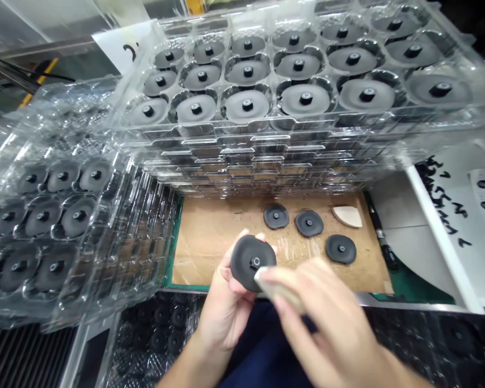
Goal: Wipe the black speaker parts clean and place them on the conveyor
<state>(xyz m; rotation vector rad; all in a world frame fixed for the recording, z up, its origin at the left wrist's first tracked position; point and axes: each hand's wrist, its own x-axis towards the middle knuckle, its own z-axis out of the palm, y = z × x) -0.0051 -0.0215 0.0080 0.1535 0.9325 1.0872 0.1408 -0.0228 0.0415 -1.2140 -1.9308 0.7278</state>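
My left hand (pixel 226 302) is closed round a black round disc (pixel 248 261) with a small metal hub, held face up just in front of the brown board (pixel 210 231). My right hand (pixel 315 318) is blurred by motion; its fingers pinch a small pale, beige piece (pixel 277 288) against the disc's lower right edge. Three more black discs lie on the board: one (pixel 276 215), another (pixel 309 222) and a third (pixel 341 249). A pale wedge-shaped piece (pixel 348 216) lies beside them.
A tall stack of clear plastic trays (pixel 267 145) filled with several grey discs stands behind the board. Another stack of clear trays (pixel 44 215) with discs sits at the left. White sheets with black writing (pixel 448 199) lie at the right. Dark trays (pixel 145 345) are below the table edge.
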